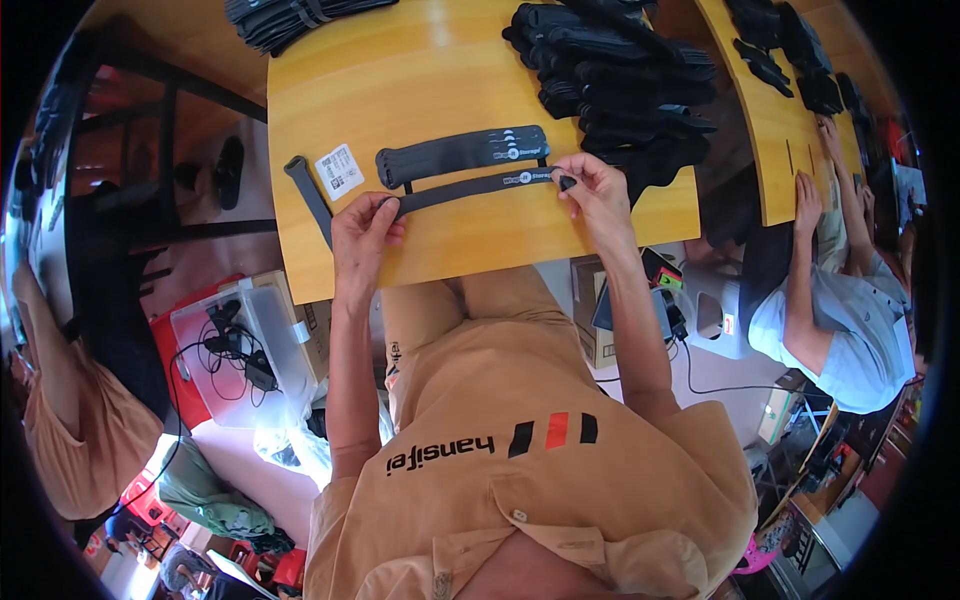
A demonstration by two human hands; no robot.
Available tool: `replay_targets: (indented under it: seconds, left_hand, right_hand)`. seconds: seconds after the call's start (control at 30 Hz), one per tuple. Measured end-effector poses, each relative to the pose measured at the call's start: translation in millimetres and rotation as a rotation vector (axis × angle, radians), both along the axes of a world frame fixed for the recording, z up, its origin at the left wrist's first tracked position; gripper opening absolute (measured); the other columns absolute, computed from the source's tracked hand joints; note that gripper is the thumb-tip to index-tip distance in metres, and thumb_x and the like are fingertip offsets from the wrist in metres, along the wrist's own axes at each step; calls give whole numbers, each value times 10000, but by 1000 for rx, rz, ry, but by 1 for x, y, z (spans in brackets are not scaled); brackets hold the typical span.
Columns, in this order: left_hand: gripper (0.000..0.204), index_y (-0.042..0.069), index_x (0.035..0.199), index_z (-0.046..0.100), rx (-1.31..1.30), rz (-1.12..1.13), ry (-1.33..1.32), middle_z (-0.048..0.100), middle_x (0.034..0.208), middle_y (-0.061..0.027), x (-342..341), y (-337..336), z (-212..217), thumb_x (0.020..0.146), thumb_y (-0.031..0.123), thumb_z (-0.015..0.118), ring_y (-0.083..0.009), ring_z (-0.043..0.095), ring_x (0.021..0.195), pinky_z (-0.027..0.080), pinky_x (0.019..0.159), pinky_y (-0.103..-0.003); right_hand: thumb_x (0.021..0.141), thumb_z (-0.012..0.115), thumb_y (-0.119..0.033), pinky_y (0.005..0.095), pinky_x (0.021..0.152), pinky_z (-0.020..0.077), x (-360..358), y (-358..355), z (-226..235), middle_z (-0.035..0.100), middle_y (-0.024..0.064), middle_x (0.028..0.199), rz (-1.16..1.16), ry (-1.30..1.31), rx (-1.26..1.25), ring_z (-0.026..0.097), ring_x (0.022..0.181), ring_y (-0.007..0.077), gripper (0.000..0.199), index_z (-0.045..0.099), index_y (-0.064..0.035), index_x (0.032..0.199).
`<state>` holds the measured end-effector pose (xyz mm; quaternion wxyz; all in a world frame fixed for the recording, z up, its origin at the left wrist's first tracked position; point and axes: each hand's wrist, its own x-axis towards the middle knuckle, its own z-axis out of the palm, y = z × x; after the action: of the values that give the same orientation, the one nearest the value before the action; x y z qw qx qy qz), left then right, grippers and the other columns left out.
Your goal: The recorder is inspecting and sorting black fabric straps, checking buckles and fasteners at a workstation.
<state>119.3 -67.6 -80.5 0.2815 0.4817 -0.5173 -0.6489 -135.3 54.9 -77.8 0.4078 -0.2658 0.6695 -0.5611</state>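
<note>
A flat dark-grey strap [470,190] with white print near its right end stretches between my two hands, just above the table's near part. My left hand [365,230] pinches its left end between thumb and fingers. At the other end, my right hand [597,200] is closed on the strap, and a small black piece shows at the thumb. Right behind it lies a neat stack of similar straps [455,156], with white print at its right side. A single folded strap [308,200] rests at the table's left edge, beside a white label sheet [339,171].
On the yellow table [420,60], a big heap of black straps [620,80] fills the far right and a bundle [295,18] the far left. Below left stands a clear plastic bin [240,350] with black cables. Other people sit at both sides; one works at the right table [770,190].
</note>
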Motion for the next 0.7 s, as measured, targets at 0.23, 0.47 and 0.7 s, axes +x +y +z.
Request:
replay_targets:
  seconds: [0.23,0.47,0.7]
  left_hand:
    - [148,-12,860,612,-152,47,-183,560,672,15,-7,-6,-9,853,136,625,-39,458,566,379,521,-191]
    - [144,-24,868,621,-289,128,-285,559,667,21,-17,-9,-12,826,110,653,-29,439,565,366,522,-184]
    - [136,-23,870,625,-208,135,-291,562,670,23,-18,-11,-12,819,98,660,-23,431,557,359,513,-178]
  right_hand:
    - [827,590,12,164,489,386,2,-12,-17,581,1,743,-50,123,-30,520,614,34,109,647,3,920]
    - [800,566,90,159,574,420,5,-17,-29,602,-2,804,-155,215,-66,519,639,24,175,624,5,942]
    - [774,504,122,148,604,422,8,-16,-30,588,-11,818,-179,255,-65,518,701,12,244,575,-8,968]
